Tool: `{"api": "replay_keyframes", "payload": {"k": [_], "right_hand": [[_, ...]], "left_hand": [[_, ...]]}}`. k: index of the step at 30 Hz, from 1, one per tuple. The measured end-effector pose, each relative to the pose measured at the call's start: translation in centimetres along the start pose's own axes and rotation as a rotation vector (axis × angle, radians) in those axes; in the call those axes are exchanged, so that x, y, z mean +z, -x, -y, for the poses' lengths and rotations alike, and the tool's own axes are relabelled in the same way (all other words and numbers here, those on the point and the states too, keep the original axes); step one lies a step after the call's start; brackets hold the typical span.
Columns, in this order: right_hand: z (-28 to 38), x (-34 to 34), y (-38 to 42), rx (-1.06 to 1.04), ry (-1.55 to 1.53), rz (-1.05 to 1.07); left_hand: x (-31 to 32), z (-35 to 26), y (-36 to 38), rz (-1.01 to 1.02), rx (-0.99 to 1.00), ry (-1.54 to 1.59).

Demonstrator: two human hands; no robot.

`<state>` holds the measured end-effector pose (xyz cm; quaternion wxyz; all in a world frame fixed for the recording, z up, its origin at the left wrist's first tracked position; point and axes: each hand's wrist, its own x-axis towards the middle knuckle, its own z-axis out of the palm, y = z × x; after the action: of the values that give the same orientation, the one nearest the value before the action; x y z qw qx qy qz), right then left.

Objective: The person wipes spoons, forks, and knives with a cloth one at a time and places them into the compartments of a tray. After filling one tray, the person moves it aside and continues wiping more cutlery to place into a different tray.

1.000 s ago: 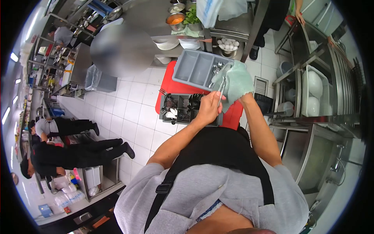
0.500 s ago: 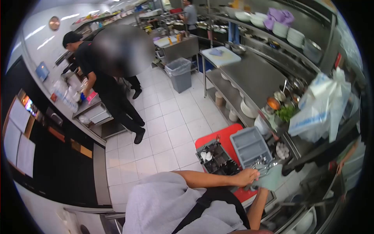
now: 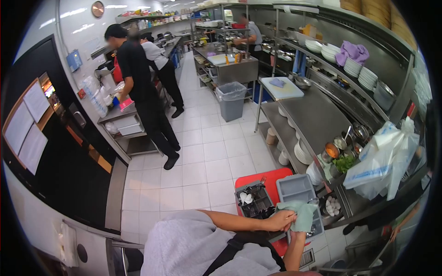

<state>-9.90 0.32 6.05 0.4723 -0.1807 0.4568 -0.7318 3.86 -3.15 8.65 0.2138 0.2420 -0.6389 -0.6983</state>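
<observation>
Cutlery [image 3: 314, 201] is held above a red top [image 3: 271, 176], on which a grey tray [image 3: 295, 183] is set, with a dark caddy [image 3: 264, 202] placed to its left. Part of the tray is hidden by a green cloth [image 3: 301, 215], draped over the right hand [image 3: 299, 234]; its fingers are covered, so its grip cannot be told. The left hand [image 3: 280, 221] is closed on the cutlery at the cloth's left edge, handles mostly concealed; shiny ends are seen past the cloth's far corner, ahead and right of the knuckles. More metal pieces [image 3: 312, 230] are held in the tray's near end. White spoons [image 3: 246, 198] are stored in the caddy.
</observation>
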Motion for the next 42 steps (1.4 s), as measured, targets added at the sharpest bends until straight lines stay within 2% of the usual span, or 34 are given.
{"api": "replay_keyframes", "payload": {"k": [1, 4, 6, 8, 9, 12, 15, 18, 19, 22, 24, 25, 26, 28, 29, 31, 32, 33, 34, 35, 36, 37, 38, 40, 42], "right_hand": [[0.0, -0.5, -0.8, 0.115, 0.003, 0.122], [-0.5, 1.0, -1.6, 0.138, -0.176, -0.023], [-0.2, 2.6, -0.8, 0.160, -0.223, -0.104], [-0.8, 2.4, -0.9, 0.201, -0.196, -0.064], [-1.0, 2.2, -1.0, 0.224, -0.184, -0.046], [-1.4, 2.0, -1.5, 0.256, -0.147, -0.006], [-1.5, 2.0, -2.2, 0.291, -0.113, 0.001], [-1.7, 2.0, -2.2, 0.327, -0.075, -0.002], [-1.8, 1.8, -2.2, 0.338, -0.062, 0.001], [-2.0, 1.1, -1.7, 0.356, -0.035, 0.005], [-2.2, -0.5, -0.8, 0.364, -0.015, -0.002], [-2.3, -1.3, -0.2, 0.365, -0.003, -0.015], [-2.5, -2.5, 0.7, 0.366, 0.012, -0.027], [-2.9, -4.4, 2.8, 0.367, 0.055, -0.050], [-3.1, -5.4, 4.0, 0.359, 0.104, -0.054], [-3.2, -6.2, 6.6, 0.345, 0.254, -0.070], [-4.0, -7.0, 7.5, 0.326, 0.364, -0.073], [-4.4, -7.7, 8.3, 0.315, 0.459, -0.090], [-4.9, -8.2, 8.4, 0.298, 0.540, -0.104], [-5.5, -8.9, 8.6, 0.305, 0.522, -0.157], [-6.2, -10.1, 8.5, 0.312, 0.438, -0.228], [-7.0, -11.2, 8.4, 0.316, 0.305, -0.301], [-8.1, -13.0, 8.5, 0.267, -0.093, -0.413], [-11.8, -19.1, 7.0, 0.246, -0.132, -0.469], [-13.7, -23.5, 4.6, 0.319, -0.196, -0.552]], "left_hand": [[0.1, 0.7, 0.1, 0.007, 0.011, 0.038], [0.3, 2.5, 0.2, 0.020, 0.007, 0.121], [0.0, 3.3, -0.1, -0.084, 0.051, 0.068], [-0.4, 5.2, -1.0, -0.222, 0.107, -0.017], [-1.1, 4.4, -0.5, -0.219, 0.106, -0.088], [-1.7, 2.6, 0.9, -0.064, -0.077, -0.047], [-3.4, 0.5, 1.2, 0.036, -0.035, -0.820], [-4.1, 1.0, 0.3, -0.370, 0.012, -0.490], [-4.1, -0.2, 0.2, -0.354, -0.036, -0.299], [-4.6, 4.0, -2.8, -0.261, 0.240, -0.330], [-5.4, 6.3, -4.3, -0.228, 0.172, -0.329], [-5.2, 5.6, -4.2, -0.253, 0.221, -0.287], [-5.5, 6.1, -4.7, -0.249, 0.091, -0.284], [-5.1, 9.3, -6.0, -0.307, 0.141, -0.056], [-5.3, 9.7, -6.2, -0.332, 0.164, -0.164], [-5.1, 11.7, -6.8, -0.256, -0.003, -0.132], [-5.1, 15.3, -7.7, -0.204, 0.094, -0.326], [-4.3, 13.0, -7.1, -0.128, -0.057, -0.168], [-2.7, 10.3, -6.5, -0.102, -0.111, -0.015], [-2.2, 10.3, -6.6, -0.077, -0.300, -0.066], [-1.7, 10.7, -6.4, -0.063, -0.479, -0.134], [-1.4, 11.6, -5.7, -0.014, -0.515, -0.126], [-1.3, 12.3, -5.0, 0.020, -0.545, -0.121], [-1.9, 12.3, -3.3, 0.100, -0.597, -0.119], [-2.4, 14.1, -2.1, 0.165, -0.658, -0.110]]}}
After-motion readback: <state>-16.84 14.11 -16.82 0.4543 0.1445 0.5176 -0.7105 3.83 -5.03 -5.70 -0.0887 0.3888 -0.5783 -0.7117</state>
